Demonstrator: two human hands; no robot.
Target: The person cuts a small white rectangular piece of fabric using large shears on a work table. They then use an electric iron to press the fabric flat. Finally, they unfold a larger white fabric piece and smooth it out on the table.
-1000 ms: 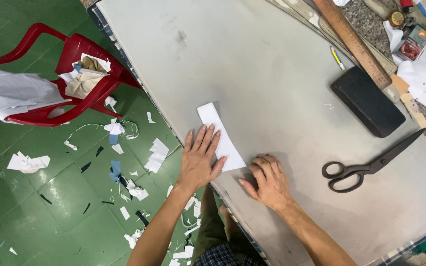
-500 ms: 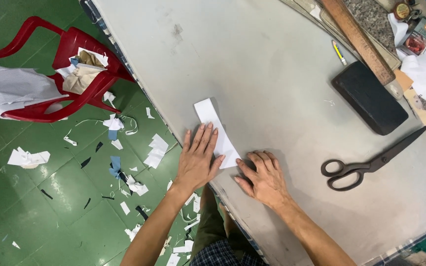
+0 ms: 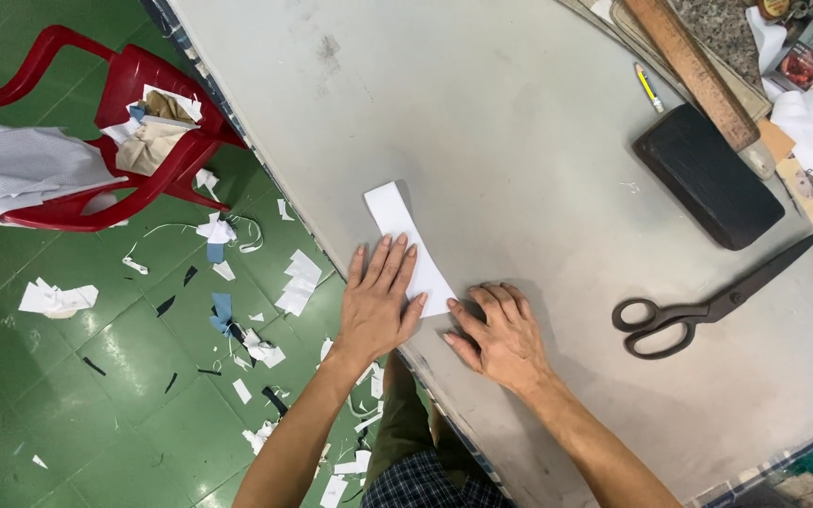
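Head-camera view, looking straight down: a large grey table (image 3: pixel 538 122) fills most of the picture, its edge running diagonally from upper left to lower right, with a green tiled floor (image 3: pixel 68 395) beyond it on the left. On that floor stands a red plastic chair (image 3: pixel 134 141) holding white cloth and beige scraps, and many small white, blue and black offcuts (image 3: pixel 237 320) lie scattered around it. Near the table's upper right corner a long wooden ruler (image 3: pixel 693 71) lies at a slant, and just below it sits a black rectangular block (image 3: pixel 708 174). Further down the right side, 1 pair of large dark scissors (image 3: pixel 698 315) rests flat with its handles toward the person and its blades closed. A small yellow pencil stub (image 3: pixel 648 87) lies left of the ruler. Close to the near edge, a narrow white strip (image 3: pixel 406 245) lies flat on the table, angled away from the person. The left hand (image 3: pixel 378 301) presses flat on the strip's nearer half, fingers spread and extended, grasping nothing. The right hand (image 3: pixel 501 334) rests open on the table just beside the strip's near end, its fingertips at the strip's corner, also gripping nothing. Both bare forearms reach in from the bottom of the picture.
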